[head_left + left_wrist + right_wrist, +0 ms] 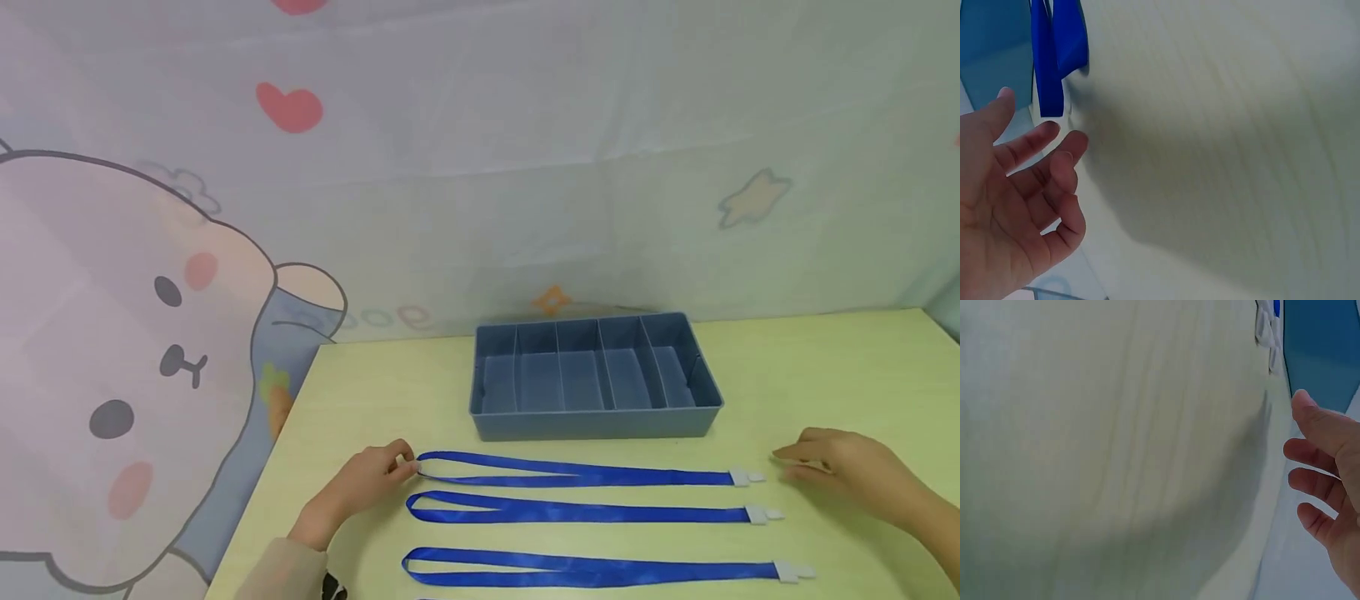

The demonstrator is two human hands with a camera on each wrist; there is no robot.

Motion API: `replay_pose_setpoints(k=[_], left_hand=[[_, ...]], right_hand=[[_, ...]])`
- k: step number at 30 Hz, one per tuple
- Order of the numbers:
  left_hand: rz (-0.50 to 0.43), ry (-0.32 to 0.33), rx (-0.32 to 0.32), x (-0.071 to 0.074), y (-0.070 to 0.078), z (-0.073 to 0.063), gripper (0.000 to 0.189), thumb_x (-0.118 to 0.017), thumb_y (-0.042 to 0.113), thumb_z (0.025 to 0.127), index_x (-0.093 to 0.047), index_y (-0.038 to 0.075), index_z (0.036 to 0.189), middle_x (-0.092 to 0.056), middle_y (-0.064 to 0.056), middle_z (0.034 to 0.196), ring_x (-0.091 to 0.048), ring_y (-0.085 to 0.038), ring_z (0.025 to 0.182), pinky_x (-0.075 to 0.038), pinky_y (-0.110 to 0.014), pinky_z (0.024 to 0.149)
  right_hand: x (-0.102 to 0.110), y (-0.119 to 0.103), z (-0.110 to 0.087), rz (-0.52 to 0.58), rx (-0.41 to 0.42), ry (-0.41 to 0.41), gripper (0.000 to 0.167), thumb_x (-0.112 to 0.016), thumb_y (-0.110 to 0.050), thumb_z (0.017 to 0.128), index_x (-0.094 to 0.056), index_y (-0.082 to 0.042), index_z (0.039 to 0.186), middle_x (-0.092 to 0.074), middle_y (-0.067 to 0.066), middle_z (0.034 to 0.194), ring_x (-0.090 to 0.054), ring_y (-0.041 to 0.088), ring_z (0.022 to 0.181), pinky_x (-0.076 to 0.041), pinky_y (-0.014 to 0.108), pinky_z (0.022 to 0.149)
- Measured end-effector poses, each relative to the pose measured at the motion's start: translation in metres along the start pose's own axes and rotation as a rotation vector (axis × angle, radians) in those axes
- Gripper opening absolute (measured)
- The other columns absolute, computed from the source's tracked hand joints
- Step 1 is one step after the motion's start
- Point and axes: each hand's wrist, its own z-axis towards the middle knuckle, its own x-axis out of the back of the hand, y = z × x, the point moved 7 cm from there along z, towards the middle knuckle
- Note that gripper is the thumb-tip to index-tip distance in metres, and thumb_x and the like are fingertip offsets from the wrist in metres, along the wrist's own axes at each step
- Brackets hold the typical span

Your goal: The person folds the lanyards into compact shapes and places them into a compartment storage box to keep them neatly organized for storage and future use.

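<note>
Three blue lanyards lie side by side in the head view, loops to the left and white clips to the right. My left hand (363, 482) is at the loop end of the farthest lanyard (645, 477). Loosely bent fingers (1019, 151) are just below that blue strap (1052, 94) in the left wrist view, with no grip on it. To the right of the white clip (742, 477), my right hand (862, 471) hovers apart from it, thumb and fingers spread and holding nothing. Nearer lie the middle lanyard (615, 513) and the third lanyard (660, 572).
Behind the lanyards stands a blue-grey tray (592, 425) with several compartments. A pale yellow table (375, 392) bears everything. At the table's far edge hangs a printed cloth (487, 167) with a cartoon animal. Another blue strap barely shows at the bottom edge.
</note>
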Motion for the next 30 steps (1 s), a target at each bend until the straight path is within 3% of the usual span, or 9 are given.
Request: replay_pose_setpoints(k=[5, 10, 14, 22, 30], left_hand=[[-0.012, -0.004, 0.019, -0.007, 0.004, 0.006, 0.023, -0.055, 0.035, 0.093, -0.058, 0.012, 0.096, -0.046, 0.004, 0.061, -0.041, -0.01, 0.055, -0.034, -0.024, 0.051], [0.004, 0.01, 0.015, -0.009, 0.005, 0.012, 0.02, -0.058, 0.033, 0.092, -0.056, 0.013, 0.09, -0.039, 0.005, 0.059, -0.037, -0.01, 0.054, -0.03, -0.024, 0.051], [0.008, 0.015, 0.012, -0.011, 0.005, 0.017, 0.016, -0.062, 0.027, 0.09, -0.056, 0.012, 0.09, -0.045, 0.005, 0.062, -0.04, -0.011, 0.056, -0.032, -0.024, 0.052], [0.013, 0.033, -0.024, -0.012, 0.009, 0.019, 0.009, -0.062, 0.017, 0.09, -0.056, 0.011, 0.086, -0.05, 0.005, 0.065, -0.043, -0.01, 0.057, -0.034, -0.023, 0.052], [0.01, 0.09, -0.079, -0.003, 0.013, 0.017, 0.009, -0.063, 0.012, 0.089, -0.059, 0.012, 0.081, -0.046, 0.007, 0.062, -0.04, -0.008, 0.055, -0.033, -0.021, 0.05]], right_hand=[[-0.017, -0.009, 0.003, 0.142, 0.045, -0.018, 0.022, -0.079, -0.014, 0.071, -0.073, -0.007, 0.09, -0.048, -0.025, 0.077, -0.033, -0.009, 0.061, -0.031, 0.014, 0.05], [-0.022, -0.016, 0.007, 0.18, 0.128, 0.028, 0.022, -0.08, -0.009, 0.067, -0.073, -0.007, 0.087, -0.049, -0.023, 0.078, -0.036, -0.009, 0.064, -0.03, 0.009, 0.051], [-0.024, -0.014, 0.006, 0.178, 0.151, 0.04, 0.023, -0.082, -0.006, 0.063, -0.073, -0.007, 0.083, -0.051, -0.022, 0.077, -0.037, -0.01, 0.063, -0.03, 0.009, 0.05], [-0.023, -0.011, 0.003, 0.147, 0.092, 0.068, 0.023, -0.083, -0.003, 0.059, -0.073, -0.01, 0.078, -0.049, -0.025, 0.076, -0.036, -0.01, 0.061, -0.031, 0.01, 0.048], [-0.022, -0.006, 0.003, 0.165, -0.002, 0.045, 0.018, -0.08, -0.005, 0.067, -0.07, -0.015, 0.079, -0.05, -0.027, 0.075, -0.037, -0.009, 0.061, -0.036, 0.016, 0.048]])
